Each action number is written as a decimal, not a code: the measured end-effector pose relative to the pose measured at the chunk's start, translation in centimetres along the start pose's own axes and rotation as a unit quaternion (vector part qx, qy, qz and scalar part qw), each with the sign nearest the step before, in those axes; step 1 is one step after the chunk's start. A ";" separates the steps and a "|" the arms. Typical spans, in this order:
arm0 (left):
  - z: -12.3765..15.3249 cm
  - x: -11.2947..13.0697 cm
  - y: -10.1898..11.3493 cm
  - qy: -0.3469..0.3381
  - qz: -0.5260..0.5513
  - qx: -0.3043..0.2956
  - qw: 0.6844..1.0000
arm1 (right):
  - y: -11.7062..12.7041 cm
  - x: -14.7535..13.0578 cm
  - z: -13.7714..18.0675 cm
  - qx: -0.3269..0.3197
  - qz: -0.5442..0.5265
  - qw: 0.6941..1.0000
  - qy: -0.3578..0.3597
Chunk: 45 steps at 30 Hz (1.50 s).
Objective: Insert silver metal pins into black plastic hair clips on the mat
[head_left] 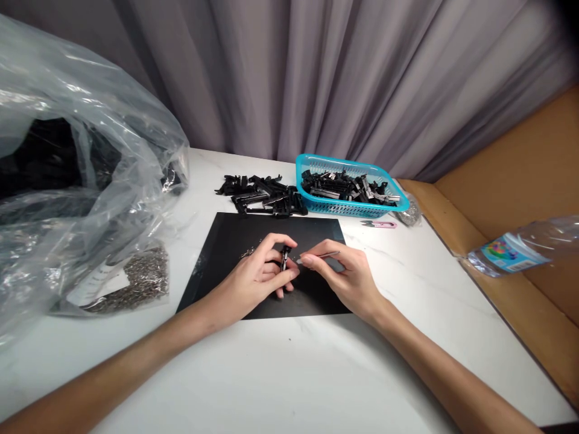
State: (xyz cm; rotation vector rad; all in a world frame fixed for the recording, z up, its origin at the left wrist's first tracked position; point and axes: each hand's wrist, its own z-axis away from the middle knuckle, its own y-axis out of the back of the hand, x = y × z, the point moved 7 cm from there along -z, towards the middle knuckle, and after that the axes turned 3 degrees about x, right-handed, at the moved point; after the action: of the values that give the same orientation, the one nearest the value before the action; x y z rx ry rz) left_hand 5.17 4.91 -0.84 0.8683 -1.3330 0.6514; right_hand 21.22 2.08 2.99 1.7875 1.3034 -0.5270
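Over the black mat (217,253), my left hand (257,268) is closed around a small black plastic part (284,258) with a metal strip, held roughly upright between thumb and fingers. Close to its right side, my right hand (346,268) pinches a thin metal tool that looks like tweezers (332,254). The tool's tip points toward the part; whether it touches is too small to tell. Several tiny metal pieces (247,252) lie on the mat behind my left hand.
Black plastic parts (266,196) are heaped behind the mat, beside a blue basket (353,211) of similar parts. Pink thread snips (380,224) lie to the right. A bag of small metal pieces (145,277) and a large clear bag (149,138) occupy the left; a bottle (511,250) is at right.
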 end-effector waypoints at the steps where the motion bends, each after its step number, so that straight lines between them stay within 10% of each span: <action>1: 0.0 0.0 0.0 0.004 -0.005 -0.002 1.000 | 0.0 0.0 0.0 0.001 -0.003 1.000 -0.003; 17: 0.1 0.7 0.3 0.015 -0.052 0.016 0.998 | 0.2 -0.2 -0.1 0.010 0.033 0.999 0.027; 30: -0.3 0.7 0.5 0.010 0.030 0.054 0.998 | -1.6 -0.1 0.4 0.016 0.050 0.995 -0.082; 45: 0.1 -0.6 -0.2 -0.001 0.047 -0.039 0.998 | 0.9 0.7 -0.5 0.056 0.096 0.993 -0.027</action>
State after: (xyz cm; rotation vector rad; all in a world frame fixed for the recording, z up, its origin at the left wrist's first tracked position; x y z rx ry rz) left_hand 5.21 4.71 -1.43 0.7470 -1.3987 0.6677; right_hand 22.22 2.76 3.06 1.9533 1.0695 -0.5458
